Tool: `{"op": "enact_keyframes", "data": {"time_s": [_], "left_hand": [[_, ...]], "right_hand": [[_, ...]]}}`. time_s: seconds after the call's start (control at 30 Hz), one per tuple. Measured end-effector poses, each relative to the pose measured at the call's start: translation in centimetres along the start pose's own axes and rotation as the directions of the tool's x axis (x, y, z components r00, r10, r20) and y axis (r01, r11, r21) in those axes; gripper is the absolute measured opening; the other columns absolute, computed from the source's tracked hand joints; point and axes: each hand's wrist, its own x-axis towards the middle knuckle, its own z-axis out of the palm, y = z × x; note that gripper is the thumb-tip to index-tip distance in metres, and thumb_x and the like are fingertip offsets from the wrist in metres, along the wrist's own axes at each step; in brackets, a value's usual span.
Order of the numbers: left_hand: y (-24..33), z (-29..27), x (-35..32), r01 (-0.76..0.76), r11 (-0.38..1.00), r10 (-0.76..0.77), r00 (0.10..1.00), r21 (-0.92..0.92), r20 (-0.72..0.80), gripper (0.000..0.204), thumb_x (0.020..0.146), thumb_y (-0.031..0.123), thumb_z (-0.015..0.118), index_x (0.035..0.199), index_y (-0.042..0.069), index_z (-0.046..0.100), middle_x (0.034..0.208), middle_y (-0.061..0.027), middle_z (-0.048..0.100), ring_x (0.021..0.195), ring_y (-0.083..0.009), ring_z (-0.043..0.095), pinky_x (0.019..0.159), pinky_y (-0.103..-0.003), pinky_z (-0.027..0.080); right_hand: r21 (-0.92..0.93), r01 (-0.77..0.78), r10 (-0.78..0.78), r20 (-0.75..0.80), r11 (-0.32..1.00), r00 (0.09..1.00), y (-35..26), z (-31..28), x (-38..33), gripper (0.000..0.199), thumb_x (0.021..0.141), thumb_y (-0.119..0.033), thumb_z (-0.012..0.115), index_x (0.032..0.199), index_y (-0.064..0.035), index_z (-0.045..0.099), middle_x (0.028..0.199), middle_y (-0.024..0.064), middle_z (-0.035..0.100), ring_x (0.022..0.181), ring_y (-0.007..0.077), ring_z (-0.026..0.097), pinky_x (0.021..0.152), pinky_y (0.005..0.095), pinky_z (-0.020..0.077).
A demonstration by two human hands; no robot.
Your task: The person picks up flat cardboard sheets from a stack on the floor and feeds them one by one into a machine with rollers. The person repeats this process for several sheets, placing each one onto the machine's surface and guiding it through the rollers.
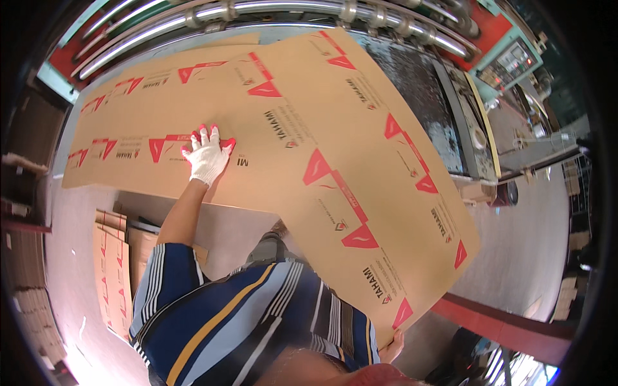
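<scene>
A large brown cardboard sheet (pixel 360 154) printed with red shapes and black lettering slants across the middle, its near end reaching down beside my body. At that near corner my right hand (pixel 391 348), seemingly bare, is closed on the edge; the thumb shows and the other fingers are partly hidden. Under it, to the left, lies another printed cardboard sheet (pixel 129 138). My left hand (pixel 209 161), in a white knitted glove with red fingertips, presses flat on this left sheet with fingers spread, holding nothing.
Behind the sheets runs a machine with shiny metal rollers (pixel 290 8). A control panel (pixel 512 63) stands at its right, above a roll of tape (pixel 478 137). Printed cardboard pieces (pixel 111 276) lie on the floor at left. A red beam (pixel 508 328) crosses the lower right.
</scene>
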Motion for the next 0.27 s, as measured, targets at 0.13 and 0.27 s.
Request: {"op": "enact_keyframes", "data": {"time_s": [0.13, 0.27], "left_hand": [[-3.5, 0.0, 2.8, 0.136, 0.987, -0.138, 0.990, -0.091, -0.019, 0.078, 0.094, 0.065, 0.035, 0.155, 0.018, 0.023, 0.163, -0.0043, 0.019, 0.147, -0.0371, 0.021, 0.109, -0.071, 0.016], [-7.0, 0.0, 4.0, 0.291, 0.942, -0.293, 0.956, -0.168, 0.019, 0.074, 0.095, 0.062, 0.035, 0.155, 0.020, 0.024, 0.163, -0.0002, 0.018, 0.148, -0.0335, 0.020, 0.109, -0.072, 0.016]], "right_hand": [[-0.061, 0.012, -0.013, -0.015, 0.998, 1.000, 1.2, 1.1, -1.1, 0.034, 0.098, -0.028, 0.055, 0.117, 0.0003, 0.055, 0.102, 0.0118, 0.063, 0.091, 0.0252, 0.064, 0.081, 0.0403, 0.0532], [-0.414, 0.155, -0.083, 0.186, 0.897, 0.979, 1.9, -1.3, -0.7, 0.043, 0.097, -0.032, 0.057, 0.125, 0.0012, 0.053, 0.114, 0.0176, 0.062, 0.101, 0.0297, 0.063, 0.090, 0.0474, 0.0519]]}}
